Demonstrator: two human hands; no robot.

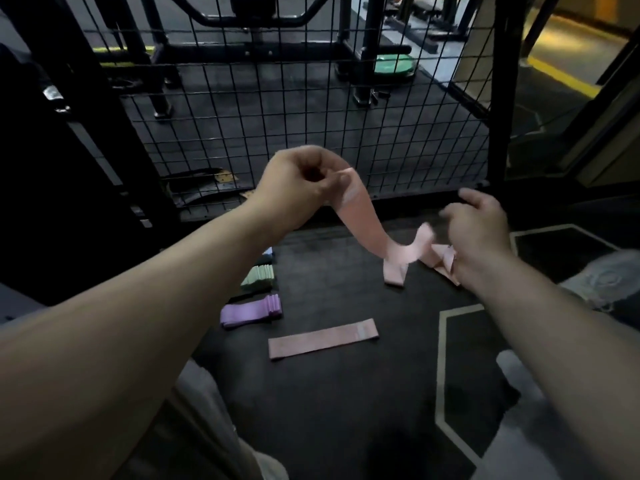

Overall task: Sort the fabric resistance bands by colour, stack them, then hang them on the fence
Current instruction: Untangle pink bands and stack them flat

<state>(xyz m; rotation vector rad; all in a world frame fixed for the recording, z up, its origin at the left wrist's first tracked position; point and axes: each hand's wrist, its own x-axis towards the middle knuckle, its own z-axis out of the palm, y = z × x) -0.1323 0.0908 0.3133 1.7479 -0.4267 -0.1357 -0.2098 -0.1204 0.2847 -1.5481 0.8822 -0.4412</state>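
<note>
Feel: pink band [360, 216], soft, limp, light; your left hand [298, 181] pinches its end.
Right hand [481, 230]: blurred, fingers unclear.
Hold: take both ends.

Stacks [251, 311] left of band [322, 338] (fence [311, 98] behind)

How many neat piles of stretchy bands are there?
3: a purple fabric band stack nearest, a mint-green stack behind it, and a pale blue one beyond, mostly hidden by the left forearm. Others may hide there.

1. Raised band [360, 216]: pale pink; flat band [322, 338], nearer: dusty pink.
2. Left: purple stack [250, 311]; mint-green stack [259, 277] farther.
3. Fence [313, 109]: black square grid.
4. Floor mat [329, 410]: charcoal, pale lines.
</note>
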